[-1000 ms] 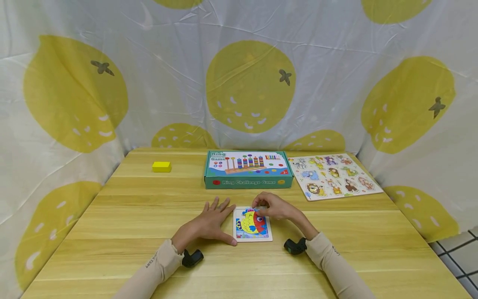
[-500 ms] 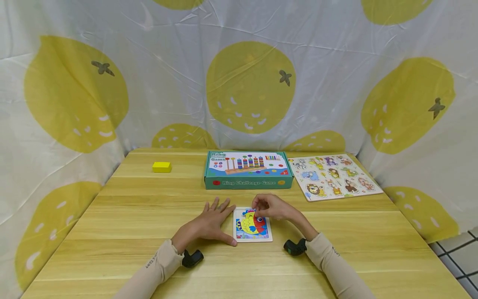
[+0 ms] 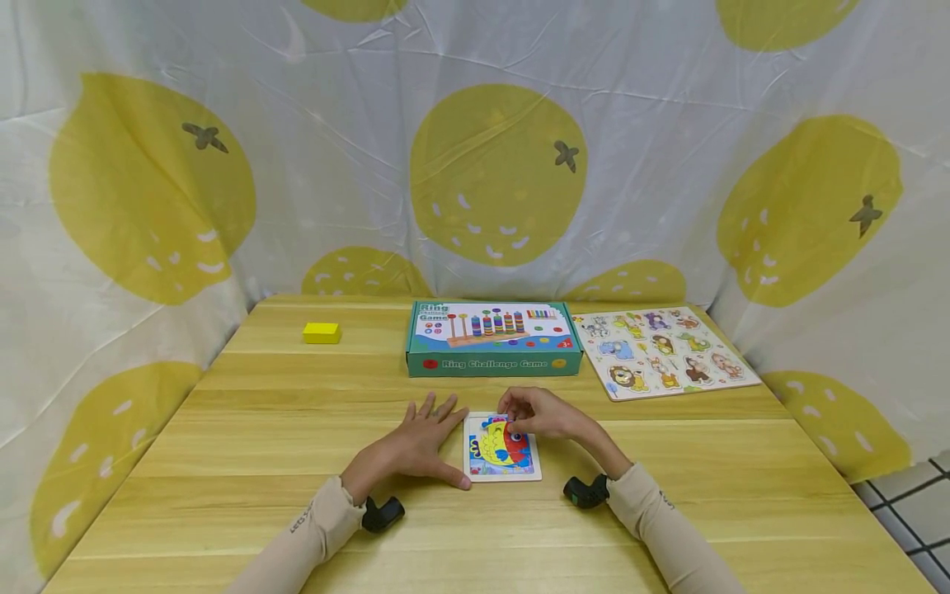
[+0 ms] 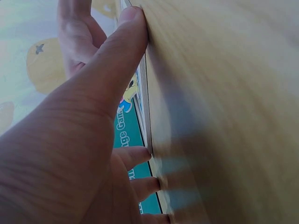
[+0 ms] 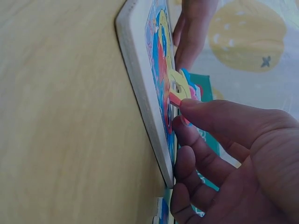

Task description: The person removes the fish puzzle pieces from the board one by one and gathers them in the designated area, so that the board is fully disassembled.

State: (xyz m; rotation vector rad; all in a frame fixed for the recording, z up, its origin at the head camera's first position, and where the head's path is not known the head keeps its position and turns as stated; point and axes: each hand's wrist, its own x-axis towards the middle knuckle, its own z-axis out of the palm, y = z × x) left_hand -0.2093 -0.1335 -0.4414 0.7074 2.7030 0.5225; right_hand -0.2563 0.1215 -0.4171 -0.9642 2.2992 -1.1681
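A small square fish puzzle (image 3: 500, 474) in a pale frame lies flat on the table, showing a yellow and red fish on blue. My left hand (image 3: 411, 445) is spread along its left side, thumb (image 4: 133, 21) at the near corner and a fingertip at the far corner. Over the far part of the puzzle, my right hand (image 3: 545, 412) pinches a yellow, pink and blue puzzle piece (image 5: 180, 86) between thumb and fingers. The piece stands tilted up from the board in the right wrist view; whether its lower edge touches the board is hard to tell.
Behind the puzzle stands a green Ring Challenge Game box (image 3: 493, 363). An animal puzzle board (image 3: 660, 351) lies at the back right. A yellow block (image 3: 322, 332) sits at the back left. A lemon-print cloth (image 3: 334, 165) hangs behind the wooden table (image 3: 297, 412).
My right hand has shifted very slightly while still pinching the puzzle piece. My left hand and the puzzle frame have stayed in place.
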